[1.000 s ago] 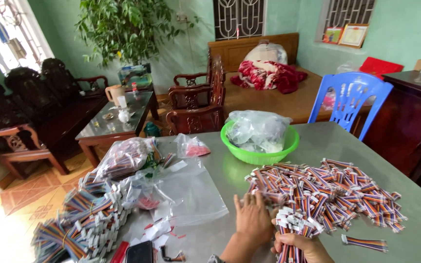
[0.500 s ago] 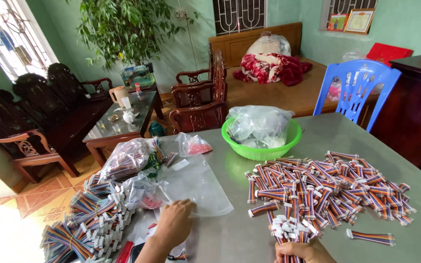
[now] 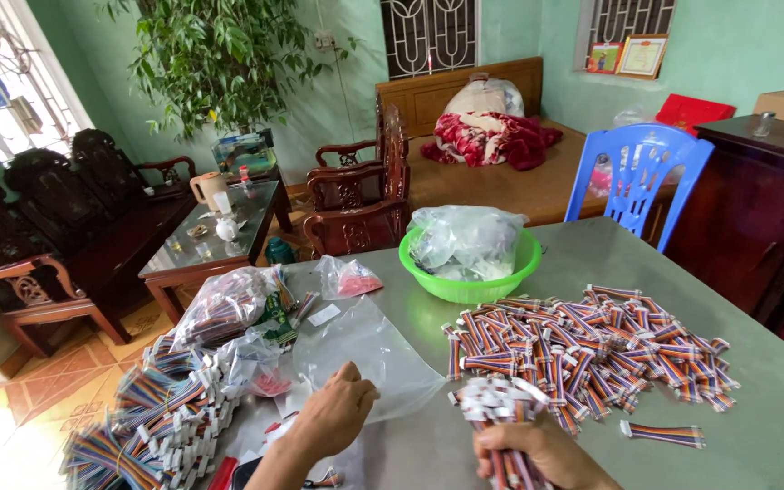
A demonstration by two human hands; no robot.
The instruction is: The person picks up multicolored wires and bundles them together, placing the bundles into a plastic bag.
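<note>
Grey desk (image 3: 773, 399), seen from the head view.

Right hand (image 3: 537, 454): grip clenched round a bunch of striped ribbon cables (image 3: 501, 413), white connector ends fanned upward. The bunch sits at the bottom edge, just beside the loose pile of cables (image 3: 592, 349) spread over the middle of the desk.

Left hand (image 3: 333, 419): fingers curled down onto the near edge of a clear plastic bag (image 3: 365, 354) lying flat on the desk. Whether it pinches the film or merely presses on it, cannot tell.

Around:
- Green bowl (image 3: 474, 281) behind the pile, stuffed with crumpled clear bags.
- One stray cable (image 3: 662, 436) lies apart, right of the pile.
- Bundled cables (image 3: 151, 422) heaped along the left edge of the desk; a filled bag of cables (image 3: 229, 304) behind them; a small bag with red contents (image 3: 347, 277) near the bowl.
- Blue plastic chair (image 3: 637, 172) at the far side; dark wooden chairs and a glass-topped coffee table (image 3: 206, 240) beyond.

Nothing lies between the left hand and the bag.

Against half a second ago: the left hand sits a little farther right, now on the flat bag. Right hand holds the same bunch in much the same place.
</note>
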